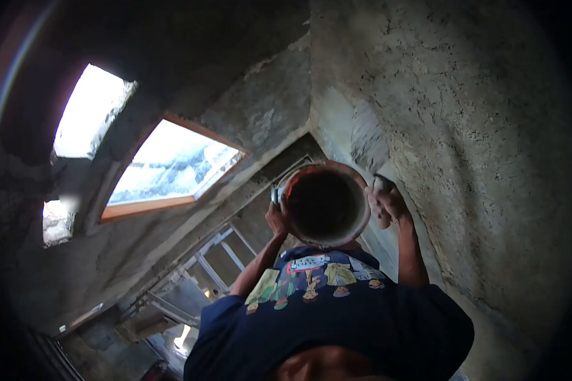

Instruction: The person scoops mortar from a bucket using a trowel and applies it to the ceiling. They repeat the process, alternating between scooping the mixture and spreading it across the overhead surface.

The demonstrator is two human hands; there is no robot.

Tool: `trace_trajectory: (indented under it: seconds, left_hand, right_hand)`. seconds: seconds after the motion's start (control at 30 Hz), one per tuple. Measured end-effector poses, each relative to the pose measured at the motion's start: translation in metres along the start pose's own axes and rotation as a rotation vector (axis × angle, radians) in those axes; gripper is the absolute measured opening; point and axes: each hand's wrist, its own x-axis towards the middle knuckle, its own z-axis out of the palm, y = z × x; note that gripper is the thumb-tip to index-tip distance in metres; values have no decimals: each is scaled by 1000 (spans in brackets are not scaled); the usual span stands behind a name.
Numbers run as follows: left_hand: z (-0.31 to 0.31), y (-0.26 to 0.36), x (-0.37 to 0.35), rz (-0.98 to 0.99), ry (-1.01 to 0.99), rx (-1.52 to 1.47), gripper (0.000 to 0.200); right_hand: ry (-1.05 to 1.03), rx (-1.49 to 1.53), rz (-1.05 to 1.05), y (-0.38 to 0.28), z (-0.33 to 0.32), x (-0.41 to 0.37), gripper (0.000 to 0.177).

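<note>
A round bucket (327,239) with a reddish rim is held in front of the chest, its dark opening facing the camera; what is inside is too dark to make out. My left hand (276,218) is closed on the bucket's left edge, beside a small metallic piece. To the right of the bucket, my right hand (393,202) is wrapped round a short, thick tool handle (383,220); the rest of the tool is hard to make out. Beyond the hands, a smeared grey patch (367,136) shows on the wall.
A rough wall (476,146) rises close on the right. At the left are a wood-framed window (149,207) and bright openings (90,114). A pale ladder-like frame (211,270) stands at the lower left.
</note>
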Motion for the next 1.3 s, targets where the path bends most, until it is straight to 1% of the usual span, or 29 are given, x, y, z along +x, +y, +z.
trace_trajectory:
  seconds: [0.03,0.1,0.13,0.17,0.23,0.27,0.33,0.37,0.4,0.43,0.47,0.5,0.57,0.6,0.63,0.7,0.73,0.77,0.8,0.83,0.9,0.93,0.97,1.07,1.13,1.17,1.2,1.23,1.3]
  left_hand:
    - [1,0,1,-11,-11,24,50]
    - [-1,2,-1,-5,-4,51,50]
    - [1,-4,1,-1,-13,57,50]
    - [4,-9,3,11,-24,58,51]
    - [2,-3,-1,-9,-29,40,51]
    - [1,2,1,-16,-16,12,51]
    - [-1,2,1,-47,-39,32,52]
    - [-1,1,1,-64,-59,49,52]
    - [1,-2,1,-24,-30,34,52]
    - [2,-5,0,-31,-34,38,52]
    - [3,-4,0,-19,-18,16,52]
    - [4,-4,2,-4,0,-10,52]
    - [5,-8,3,-7,5,7,52]
    - [6,-9,4,-1,-11,-36,53]
    - [6,-10,3,3,-27,-78,54]
    - [0,3,-1,-26,-52,-101,54]
    - [-1,8,-3,-42,-74,-96,52]
    - [1,10,-4,-58,-94,-95,51]
    - [2,12,-4,12,-73,-84,51]
    - [2,14,-6,10,-78,-81,51]
    - [-5,36,-8,35,-106,-161,50]
    - [-5,40,-7,36,-110,-160,50]
    - [-4,42,-6,60,-115,-145,48]
    - [0,45,-7,85,-151,-132,45]
    - [3,48,-9,86,-178,-136,43]
    - [3,52,-11,129,-141,-145,42]
    - [3,54,-14,170,-105,-152,42]
    - [3,55,-14,171,-108,-148,42]
    - [4,55,-15,130,-114,-149,41]
  right_hand:
    - [-63,-137,-53,14,-6,-4,19]
    - [-41,-416,31,59,-21,-3,20]
    - [86,-713,135,100,-39,3,21]
    - [267,-1180,-71,118,-35,-3,29]
    - [166,-1371,-175,150,-46,-10,24]
    - [162,-1375,-170,149,-43,-10,24]
    - [235,-1045,287,143,-25,-15,30]
    - [230,-1046,296,144,-29,-13,30]
    - [215,-996,381,145,-35,-7,35]
    - [200,-944,466,147,-39,-3,40]
    - [211,-913,459,137,-35,-3,46]
    - [210,-914,461,127,-33,-2,46]
    - [111,-621,455,117,-30,-2,44]
    - [148,-623,423,121,-34,0,46]
    - [136,-1136,169,135,-50,3,49]
    - [189,-1397,198,132,-53,6,50]
    - [185,-1394,203,130,-52,5,50]
    - [185,-1386,161,119,-47,2,47]
    - [187,-1374,121,111,-43,-1,44]
    - [187,-1372,126,107,-42,-1,44]
    - [4,-1317,147,100,-41,1,41]
    - [42,-1407,9,111,-43,1,33]
    - [45,-1405,13,115,-43,3,33]
    - [-64,-1544,-66,129,-40,14,33]
    - [-94,-1535,-66,138,-38,18,35]
    - [-129,-1528,-67,140,-37,19,36]
    - [-103,-1514,-127,157,-46,20,37]
    - [-101,-1509,-126,180,-62,22,37]
    - [-177,-1493,-379,194,-72,19,41]
